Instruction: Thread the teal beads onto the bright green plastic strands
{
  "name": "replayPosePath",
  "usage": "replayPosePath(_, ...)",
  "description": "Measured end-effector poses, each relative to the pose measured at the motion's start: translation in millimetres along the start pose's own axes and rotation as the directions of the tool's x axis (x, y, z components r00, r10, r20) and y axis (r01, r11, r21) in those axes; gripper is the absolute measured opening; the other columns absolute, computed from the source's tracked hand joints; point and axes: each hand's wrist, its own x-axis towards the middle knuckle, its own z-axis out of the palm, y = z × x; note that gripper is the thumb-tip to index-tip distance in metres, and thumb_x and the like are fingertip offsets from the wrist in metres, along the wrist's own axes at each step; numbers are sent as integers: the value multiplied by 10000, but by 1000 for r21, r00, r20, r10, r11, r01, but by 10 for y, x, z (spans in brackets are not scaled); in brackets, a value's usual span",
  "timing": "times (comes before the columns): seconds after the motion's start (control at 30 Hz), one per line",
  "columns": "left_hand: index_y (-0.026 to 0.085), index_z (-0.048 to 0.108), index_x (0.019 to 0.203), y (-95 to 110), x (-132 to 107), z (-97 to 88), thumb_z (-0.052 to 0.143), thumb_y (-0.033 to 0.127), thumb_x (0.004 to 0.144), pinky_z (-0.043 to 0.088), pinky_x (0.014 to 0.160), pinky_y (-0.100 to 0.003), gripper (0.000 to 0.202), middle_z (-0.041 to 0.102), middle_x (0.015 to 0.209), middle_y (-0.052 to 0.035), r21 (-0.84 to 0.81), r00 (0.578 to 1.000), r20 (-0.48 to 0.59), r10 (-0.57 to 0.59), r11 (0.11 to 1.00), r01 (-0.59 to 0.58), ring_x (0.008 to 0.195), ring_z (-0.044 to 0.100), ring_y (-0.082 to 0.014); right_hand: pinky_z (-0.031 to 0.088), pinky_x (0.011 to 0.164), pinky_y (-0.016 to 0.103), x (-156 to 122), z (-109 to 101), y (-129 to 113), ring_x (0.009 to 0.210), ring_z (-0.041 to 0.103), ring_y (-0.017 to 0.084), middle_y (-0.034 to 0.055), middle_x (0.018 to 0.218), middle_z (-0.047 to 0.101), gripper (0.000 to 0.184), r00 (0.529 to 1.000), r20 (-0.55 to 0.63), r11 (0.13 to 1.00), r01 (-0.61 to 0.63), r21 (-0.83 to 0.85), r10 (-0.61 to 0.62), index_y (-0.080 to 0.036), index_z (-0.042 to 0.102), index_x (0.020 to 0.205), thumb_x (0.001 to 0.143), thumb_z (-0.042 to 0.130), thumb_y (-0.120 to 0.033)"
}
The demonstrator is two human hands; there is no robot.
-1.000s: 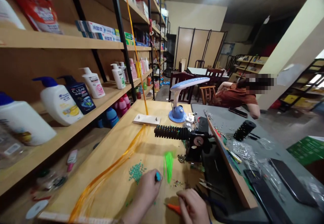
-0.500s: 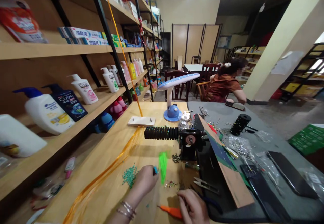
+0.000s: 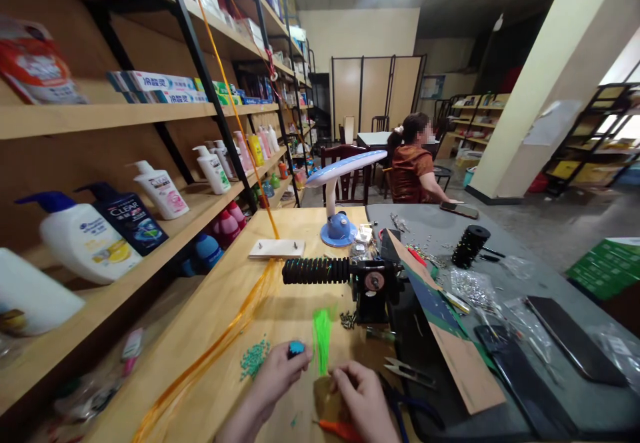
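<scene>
My left hand (image 3: 277, 377) is shut on a small blue object (image 3: 297, 348) at its fingertips, on the wooden worktop (image 3: 225, 389). A tuft of bright green fibres (image 3: 323, 339) stands between my hands. My right hand (image 3: 363, 397) has its fingertips pinched close to the tuft's lower end, and I cannot tell whether they hold anything. A scattered pile of small green beads (image 3: 254, 357) lies left of my left hand. Long amber strands (image 3: 210, 353) run across the worktop. An orange tool handle (image 3: 340, 431) lies below my right hand.
A black ribbed coil on a metal mount (image 3: 340, 276) stands just beyond my hands. Wooden shelves of shampoo bottles (image 3: 100, 296) line the left. Metal snips (image 3: 409, 372) lie right, beside a grey table with bags. A seated person (image 3: 413, 169) is farther back.
The view has swung slightly left and level. My right hand has moved up towards the green tuft, and my left hand has shifted slightly with the blue object. The seated person now sits more upright.
</scene>
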Motion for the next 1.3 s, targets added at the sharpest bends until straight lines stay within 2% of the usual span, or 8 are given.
replayPosePath(0.2,186,433,732,-58,-169,175,756,691,608,92,448,-207,612,324,571,95,-164,996,81,-32,985,45,472,188,-37,237,362,201,193,188,-137,380,318,51,-61,530,463,769,976,109,927,-214,308,189,-159,553,777,523,664,-876)
replayPosePath(0.4,174,450,737,-133,-222,219,794,685,610,82,444,-213,629,325,569,94,-221,993,118,-29,974,54,473,183,-32,190,376,190,216,195,-216,377,283,31,-86,476,431,637,976,156,916,-199,348,153,-189,449,683,569,741,-744)
replayPosePath(0.9,141,515,722,-80,-280,364,857,668,535,97,452,-191,656,370,559,81,-286,992,118,-36,956,69,469,201,-23,260,445,207,221,110,-296,432,353,63,-51,520,469,527,984,131,953,-149,265,118,-175,489,669,635,717,-649)
replayPosePath(1.03,125,566,734,-194,-196,342,870,652,538,82,447,-173,639,413,587,56,-388,994,87,-62,917,91,477,234,-20,407,653,254,185,-166,-351,672,558,157,45,727,631,303,991,-36,989,123,-78,-127,-141,639,821,858,557,-430)
replayPosePath(1.1,122,587,761,-243,-124,329,900,636,489,72,432,-158,660,454,615,44,-444,994,63,-92,889,110,479,240,-16,415,786,307,169,-384,-362,876,599,224,94,898,681,232,944,-126,850,211,-483,-306,-149,697,926,896,490,-251)
replayPosePath(1.17,118,593,758,-277,-48,334,929,626,410,74,408,-148,701,469,615,42,-498,991,50,-123,857,131,474,247,-14,395,885,375,187,-590,-343,1048,568,295,125,1036,686,276,941,-133,657,113,-746,-312,-151,723,989,874,474,-123)
replayPosePath(1.23,117,603,768,-297,21,359,944,611,377,76,385,-139,716,499,639,29,-556,991,23,-130,822,121,480,298,-19,371,941,438,252,-737,-298,1144,535,350,150,1149,671,350,965,-109,485,21,-874,-238,-143,734,1044,847,461,-50)
replayPosePath(1.3,118,610,764,-300,75,392,956,595,357,84,365,-133,717,509,639,27,-599,990,-7,-138,794,107,467,315,-18,368,950,463,342,-814,-242,1166,538,370,184,1179,661,429,978,-111,410,-31,-912,-174,-120,733,1083,856,389,-2)
